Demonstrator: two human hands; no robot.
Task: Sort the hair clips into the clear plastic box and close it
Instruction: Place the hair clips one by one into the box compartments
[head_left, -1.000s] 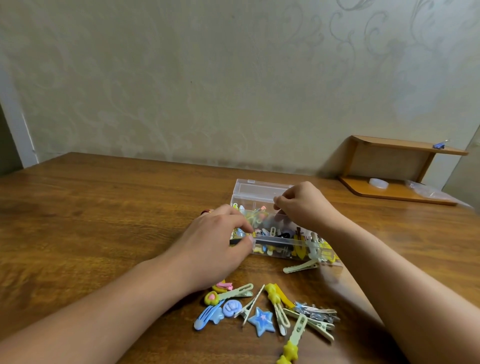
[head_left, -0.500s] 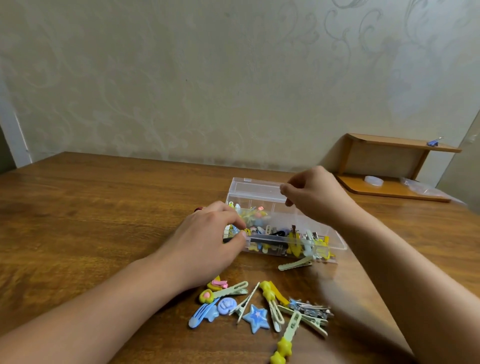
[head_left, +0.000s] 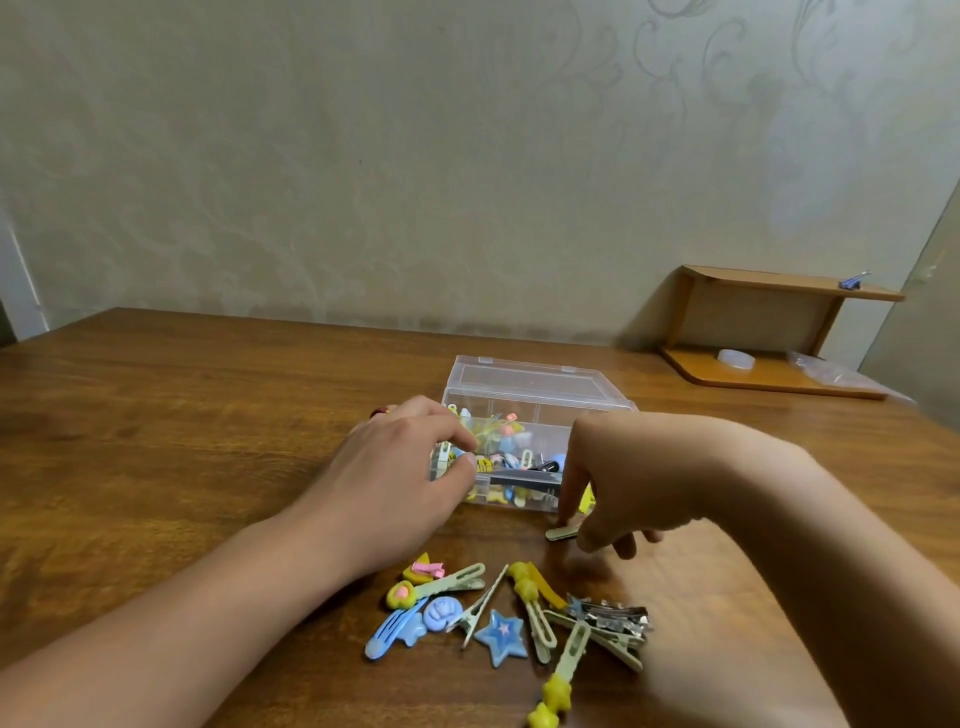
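A clear plastic box (head_left: 540, 410) stands open on the wooden table (head_left: 182, 441), its lid (head_left: 524, 379) tipped back, with several coloured hair clips inside. My left hand (head_left: 400, 483) grips the box's front left corner between thumb and fingers. My right hand (head_left: 623, 483) reaches down in front of the box, and its index finger and thumb pinch a pale green hair clip (head_left: 562, 532) that lies on the table. A pile of loose hair clips (head_left: 519, 613) lies nearer to me, among them a blue star clip (head_left: 501, 636) and a long clip with yellow stars (head_left: 561, 680).
A small wooden shelf (head_left: 769, 379) stands at the back right against the wall, with a white round item (head_left: 735, 358), a plastic bag (head_left: 826, 370) and a blue clip (head_left: 854, 281) on it. Something small and red (head_left: 379, 412) peeks out behind my left hand.
My right hand has left the back of the box and come down in front of it onto the pale green clip. My left hand stays on the box corner.
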